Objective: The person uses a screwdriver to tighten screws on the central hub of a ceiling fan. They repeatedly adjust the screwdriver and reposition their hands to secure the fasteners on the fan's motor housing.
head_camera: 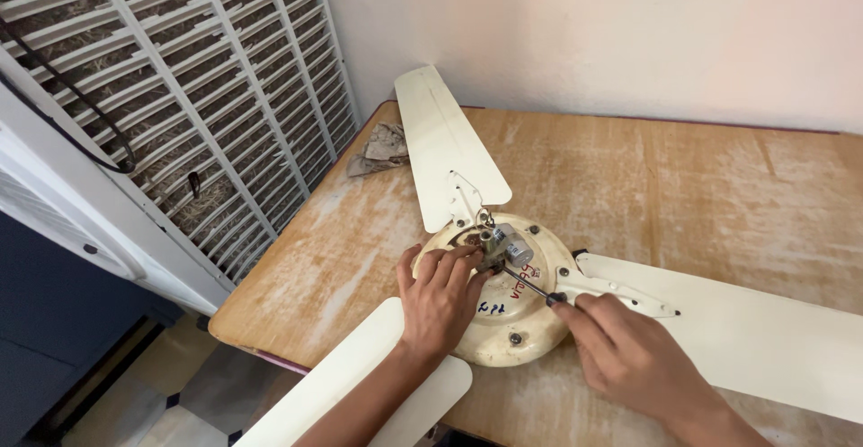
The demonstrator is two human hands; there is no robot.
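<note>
While your left hand (pixel 440 299) lies palm-down on the cream ceiling fan motor housing (pixel 503 308), its forearm comes up from the bottom edge across the near blade, and its fingers (pixel 463 260) curl forward to pinch the short metal shaft (pixel 491 244) at the hub's centre, just beside a small grey cylindrical capacitor (pixel 516 250). Your right hand (pixel 620 348) enters from the lower right with the wrist low and the knuckles up; its fingers are closed round the dark handle of one screwdriver (pixel 529 285), whose thin shank slants up and left so the tip meets the base of the shaft, close to your left fingertips.

You have one fan, lying flat on the wooden tabletop (pixel 683 177) near its left front corner, and it carries three cream blades: one (pixel 447 146) points away toward the wall, one (pixel 746 330) runs out to the right, and one (pixel 360 379) hangs past the tabletop's near edge under your left forearm. One crumpled grey rag (pixel 382 148) sits at the far left corner, touching the far blade's edge. One white louvred cooler panel (pixel 189 87) stands to the left of the tabletop.
</note>
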